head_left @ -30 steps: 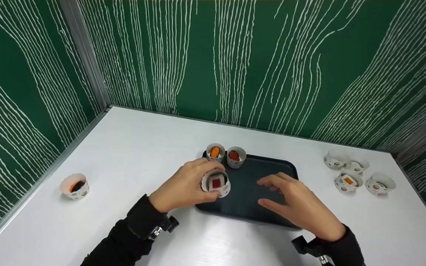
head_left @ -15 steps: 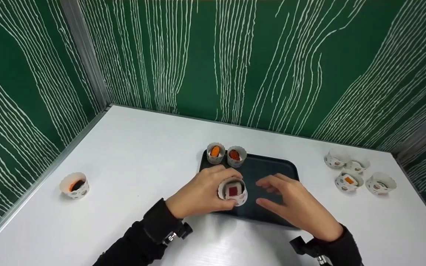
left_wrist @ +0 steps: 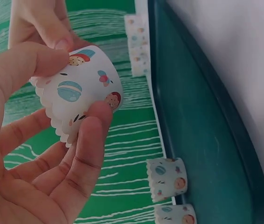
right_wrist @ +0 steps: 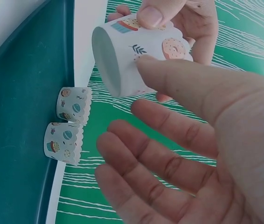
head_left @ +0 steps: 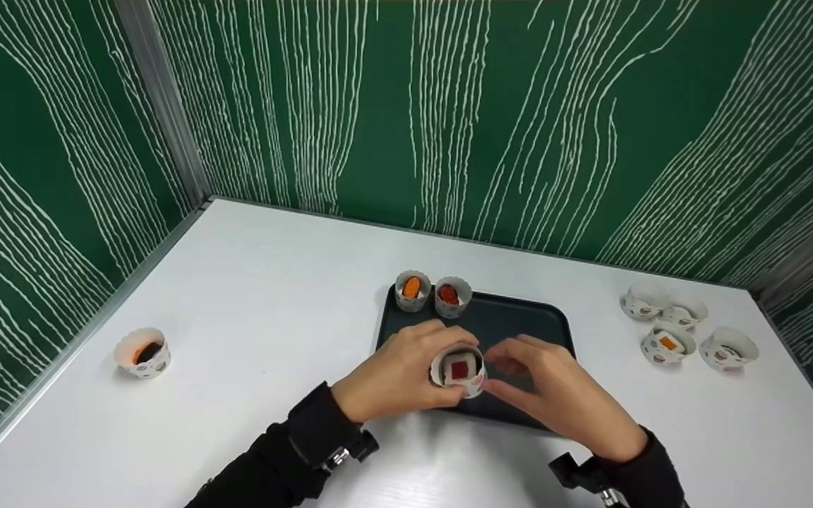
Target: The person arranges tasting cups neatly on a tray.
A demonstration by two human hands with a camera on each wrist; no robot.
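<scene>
A white paper baking cup [head_left: 476, 387] with a scalloped rim and printed sweets is gripped by my left hand [head_left: 396, 370] above the dark tray [head_left: 519, 321]. Inside sits a whitish piece with a red square top [head_left: 460, 370], sushi-like in look. In the left wrist view the thumb and fingers pinch the printed cup [left_wrist: 83, 79]. My right hand [head_left: 565, 388] comes up on the cup's right side. Its thumb touches the cup wall in the right wrist view, while the other fingers [right_wrist: 155, 172] stay extended, apart from the cup.
Two similar cups, one with an orange-topped piece [head_left: 412, 288], one with a red-topped piece [head_left: 448, 295], stand at the tray's back left corner. Several cups [head_left: 667, 346] cluster on the right of the white table [head_left: 272, 282]. Another cup [head_left: 144, 356] stands far left. Green walls border the table.
My left hand has carried the cup to the right over the tray, toward my right hand. The right hand has shifted slightly and its thumb now meets the cup.
</scene>
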